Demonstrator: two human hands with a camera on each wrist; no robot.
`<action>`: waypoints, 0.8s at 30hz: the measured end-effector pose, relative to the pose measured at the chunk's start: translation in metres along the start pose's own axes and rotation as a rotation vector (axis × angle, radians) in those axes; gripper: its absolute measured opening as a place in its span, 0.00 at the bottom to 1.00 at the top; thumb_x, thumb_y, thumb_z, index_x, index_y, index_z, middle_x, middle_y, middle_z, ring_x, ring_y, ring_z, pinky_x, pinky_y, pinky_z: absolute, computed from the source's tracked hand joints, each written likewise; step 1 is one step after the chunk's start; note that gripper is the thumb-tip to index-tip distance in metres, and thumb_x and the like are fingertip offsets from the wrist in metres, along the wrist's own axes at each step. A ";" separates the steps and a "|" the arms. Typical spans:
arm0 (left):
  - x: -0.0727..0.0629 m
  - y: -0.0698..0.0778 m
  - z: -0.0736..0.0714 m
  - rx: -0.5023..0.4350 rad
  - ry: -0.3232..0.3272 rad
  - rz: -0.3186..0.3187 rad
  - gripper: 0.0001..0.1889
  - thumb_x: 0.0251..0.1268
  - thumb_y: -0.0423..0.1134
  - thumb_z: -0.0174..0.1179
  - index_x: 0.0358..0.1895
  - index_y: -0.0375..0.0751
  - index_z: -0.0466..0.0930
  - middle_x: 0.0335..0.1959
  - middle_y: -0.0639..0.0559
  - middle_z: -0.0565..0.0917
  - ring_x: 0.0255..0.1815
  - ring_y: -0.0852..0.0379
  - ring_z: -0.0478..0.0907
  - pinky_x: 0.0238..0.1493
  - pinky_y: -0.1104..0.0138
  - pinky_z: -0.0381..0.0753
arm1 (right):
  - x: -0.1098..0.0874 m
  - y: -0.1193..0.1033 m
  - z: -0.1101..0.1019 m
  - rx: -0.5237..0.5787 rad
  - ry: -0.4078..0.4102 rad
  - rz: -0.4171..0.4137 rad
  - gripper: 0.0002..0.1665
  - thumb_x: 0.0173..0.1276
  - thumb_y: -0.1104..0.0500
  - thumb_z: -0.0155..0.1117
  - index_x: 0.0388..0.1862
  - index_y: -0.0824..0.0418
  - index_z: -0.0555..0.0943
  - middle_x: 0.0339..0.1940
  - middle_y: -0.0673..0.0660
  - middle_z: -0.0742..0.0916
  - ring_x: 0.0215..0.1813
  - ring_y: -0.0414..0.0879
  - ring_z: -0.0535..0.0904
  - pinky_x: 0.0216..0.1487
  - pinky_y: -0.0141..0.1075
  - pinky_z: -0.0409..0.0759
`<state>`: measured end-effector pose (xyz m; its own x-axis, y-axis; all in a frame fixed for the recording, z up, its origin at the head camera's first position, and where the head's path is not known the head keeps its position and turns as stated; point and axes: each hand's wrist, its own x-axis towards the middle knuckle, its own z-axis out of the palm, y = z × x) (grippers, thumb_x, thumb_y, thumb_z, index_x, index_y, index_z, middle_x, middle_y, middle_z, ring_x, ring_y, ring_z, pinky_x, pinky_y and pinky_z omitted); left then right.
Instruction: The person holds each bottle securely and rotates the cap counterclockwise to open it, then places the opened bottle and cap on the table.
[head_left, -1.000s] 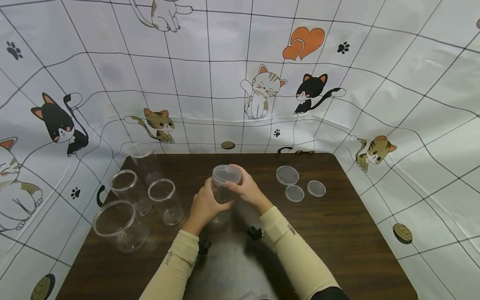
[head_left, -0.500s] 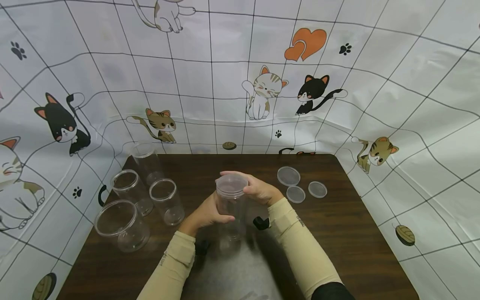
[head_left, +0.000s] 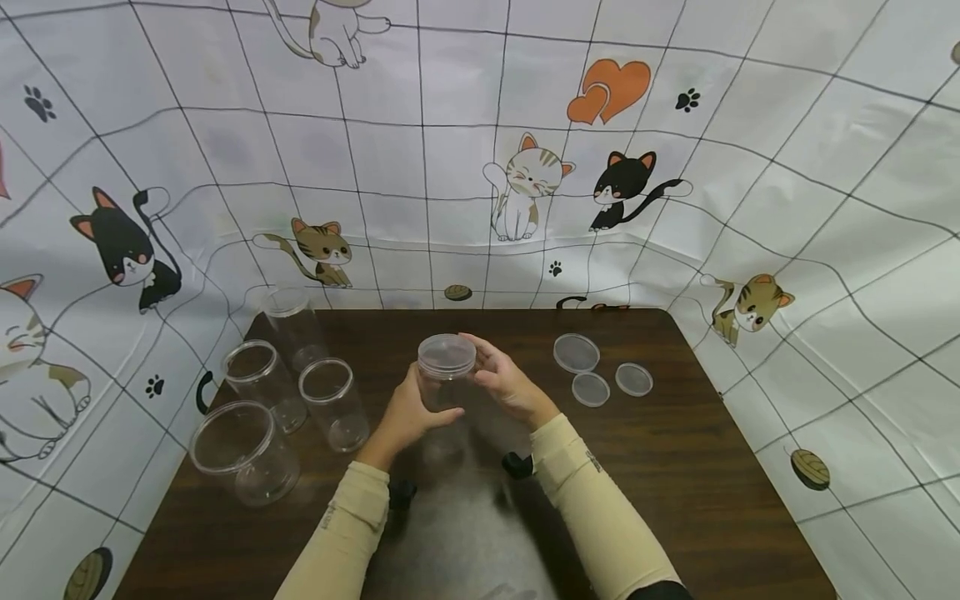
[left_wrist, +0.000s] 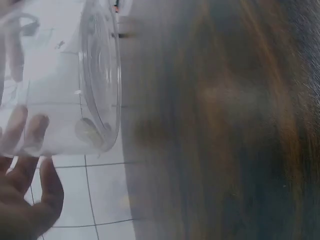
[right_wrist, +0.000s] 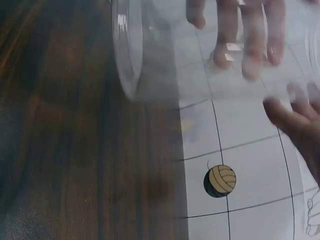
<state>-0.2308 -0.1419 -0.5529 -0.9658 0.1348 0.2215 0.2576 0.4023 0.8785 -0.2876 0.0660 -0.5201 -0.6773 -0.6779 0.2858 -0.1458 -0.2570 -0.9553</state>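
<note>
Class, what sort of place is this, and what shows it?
Probably a makeshift tabletop workspace: a dark wood-grain table, a cat-print sheet behind it, and open clear jars set apart from three loose lids.

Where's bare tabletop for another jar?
Largest patch: front right of the dark brown wooden table, right of the cream right sleeve, nearer than three clear round lids. Smaller: far strip, between the clear lidded cylindrical jar in the left hand and four clear open cylindrical jars. Crowded: left, where those jars cluster.
</note>
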 end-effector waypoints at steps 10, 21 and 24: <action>-0.001 0.003 0.002 0.117 0.010 0.046 0.55 0.43 0.47 0.83 0.73 0.33 0.59 0.65 0.35 0.76 0.63 0.41 0.76 0.62 0.46 0.75 | 0.007 -0.002 0.009 -0.222 0.070 0.017 0.64 0.56 0.28 0.72 0.78 0.65 0.59 0.67 0.66 0.74 0.65 0.53 0.73 0.64 0.41 0.74; -0.004 0.009 -0.006 -0.332 -0.459 0.169 0.49 0.51 0.34 0.79 0.74 0.35 0.57 0.67 0.37 0.70 0.61 0.48 0.73 0.54 0.57 0.82 | 0.004 -0.027 -0.011 -0.134 -0.351 0.080 0.72 0.49 0.21 0.70 0.75 0.72 0.61 0.67 0.59 0.78 0.65 0.53 0.74 0.65 0.47 0.73; -0.004 0.008 -0.006 -0.361 -0.494 0.179 0.48 0.54 0.36 0.78 0.74 0.34 0.56 0.66 0.37 0.70 0.61 0.48 0.71 0.53 0.61 0.82 | 0.005 -0.027 -0.014 -0.127 -0.386 0.087 0.74 0.51 0.20 0.67 0.79 0.70 0.56 0.71 0.61 0.75 0.68 0.54 0.72 0.66 0.49 0.73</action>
<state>-0.2253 -0.1446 -0.5438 -0.7591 0.6079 0.2328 0.3045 0.0155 0.9524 -0.2970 0.0793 -0.4941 -0.3740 -0.9082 0.1876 -0.2040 -0.1168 -0.9720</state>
